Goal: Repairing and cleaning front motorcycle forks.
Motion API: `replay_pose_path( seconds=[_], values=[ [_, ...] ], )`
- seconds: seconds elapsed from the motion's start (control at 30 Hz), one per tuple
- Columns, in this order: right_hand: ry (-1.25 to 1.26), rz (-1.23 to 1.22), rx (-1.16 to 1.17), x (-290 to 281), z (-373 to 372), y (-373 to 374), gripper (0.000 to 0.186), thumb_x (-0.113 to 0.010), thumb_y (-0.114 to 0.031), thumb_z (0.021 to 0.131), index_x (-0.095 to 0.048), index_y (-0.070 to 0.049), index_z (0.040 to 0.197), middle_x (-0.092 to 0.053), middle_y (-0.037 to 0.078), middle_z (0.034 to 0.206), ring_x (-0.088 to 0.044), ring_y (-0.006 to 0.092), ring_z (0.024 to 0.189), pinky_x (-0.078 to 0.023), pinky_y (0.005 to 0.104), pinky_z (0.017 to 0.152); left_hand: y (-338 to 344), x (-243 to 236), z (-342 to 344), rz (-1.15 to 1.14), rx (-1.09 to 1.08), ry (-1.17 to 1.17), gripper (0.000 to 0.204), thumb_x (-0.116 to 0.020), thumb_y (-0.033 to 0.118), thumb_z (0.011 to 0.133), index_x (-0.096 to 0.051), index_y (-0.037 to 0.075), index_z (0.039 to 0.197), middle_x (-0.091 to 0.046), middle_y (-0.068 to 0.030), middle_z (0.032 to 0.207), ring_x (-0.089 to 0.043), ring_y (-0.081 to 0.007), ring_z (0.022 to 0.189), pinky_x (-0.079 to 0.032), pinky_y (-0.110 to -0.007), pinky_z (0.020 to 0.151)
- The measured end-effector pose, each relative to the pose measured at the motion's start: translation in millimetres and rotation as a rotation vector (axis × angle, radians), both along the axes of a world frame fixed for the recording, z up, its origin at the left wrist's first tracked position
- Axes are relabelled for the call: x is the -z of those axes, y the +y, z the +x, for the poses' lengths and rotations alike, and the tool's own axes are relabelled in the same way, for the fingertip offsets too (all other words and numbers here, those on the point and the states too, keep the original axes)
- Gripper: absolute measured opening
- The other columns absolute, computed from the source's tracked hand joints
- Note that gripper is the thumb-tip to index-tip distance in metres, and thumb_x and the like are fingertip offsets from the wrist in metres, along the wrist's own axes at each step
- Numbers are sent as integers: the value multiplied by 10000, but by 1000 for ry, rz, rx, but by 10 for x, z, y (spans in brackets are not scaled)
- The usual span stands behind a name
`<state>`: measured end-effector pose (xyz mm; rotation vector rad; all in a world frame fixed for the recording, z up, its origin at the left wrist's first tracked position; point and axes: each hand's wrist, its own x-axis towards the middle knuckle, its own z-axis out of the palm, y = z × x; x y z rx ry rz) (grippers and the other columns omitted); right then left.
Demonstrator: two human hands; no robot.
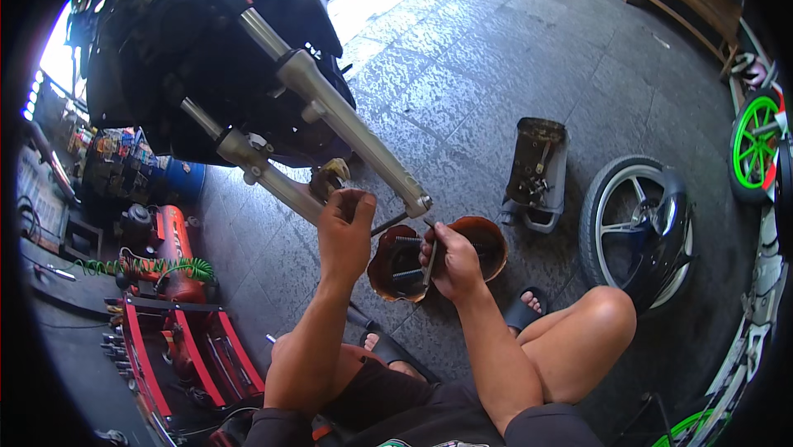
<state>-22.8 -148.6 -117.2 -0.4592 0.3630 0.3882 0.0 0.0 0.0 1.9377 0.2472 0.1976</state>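
The motorcycle's front fork is without its wheel, and its two silver legs reach down toward me. My left hand (pixel 345 228) has its fingers curled round the lower end of the left fork leg (pixel 285 191), which it hides. A dark rod (pixel 390 224) runs from beside that hand toward the foot of the right fork leg (pixel 363 133). Just below that foot, my right hand (pixel 453 261) is closed on a thin metal rod-shaped tool (pixel 432 263), its upper tip close to the leg's end. A brake caliper (pixel 332 173) hangs behind my left hand.
Beneath my hands lies a brown-rimmed, two-lobed tray (pixel 380 286) holding springs. A grey bin of parts (pixel 555 174) and a removed wheel (pixel 596 236) with a dark fender are to the right. At left stand a red tool rack (pixel 149 356) and an orange compressor (pixel 173 240).
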Motion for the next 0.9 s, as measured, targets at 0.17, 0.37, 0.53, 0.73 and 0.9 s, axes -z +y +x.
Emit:
replay_pose_path(
  seconds=[0.17,0.37,0.53,0.73,0.9],
  values=[
    [-4,71,-46,-186,270,56,265,-474,-276,1041,-590,-75,913,-564,26,697,-540,141,600,-472,291,572,89,3,136,-10,27,-14,227,-657,229,956,-629,10,1008,-637,-25,911,-567,-97,857,-452,-268,798],
    [-28,122,-148,-208,360,16,266,-477,-315,1037,-569,-111,894,-509,-8,661,-486,110,547,-420,255,496,98,57,120,-15,40,-9,229,-655,231,956,-629,9,1008,-629,-16,910,-559,-98,858,-449,-268,803],
    [30,220,-244,-129,451,-14,263,-475,-332,1036,-540,-128,883,-478,-29,646,-440,77,500,-344,217,413,59,41,93,-18,20,16,236,-653,234,957,-629,6,1012,-631,-14,907,-562,-97,861,-451,-271,803],
    [44,338,-334,-99,523,-77,273,-463,-341,1038,-526,-135,871,-469,-30,636,-425,72,476,-324,218,390,65,77,80,37,72,5,208,-658,212,950,-621,17,1011,-634,-15,904,-572,-97,855,-463,-263,779],
    [5,-4,-217,-185,414,17,294,-460,-359,1036,-544,-125,879,-505,-8,649,-455,94,480,-361,229,419,50,125,199,48,63,-54,308,-691,218,936,-584,-2,1122,-654,-67,962,-608,-142,879,-502,-300,801]
  ],
)
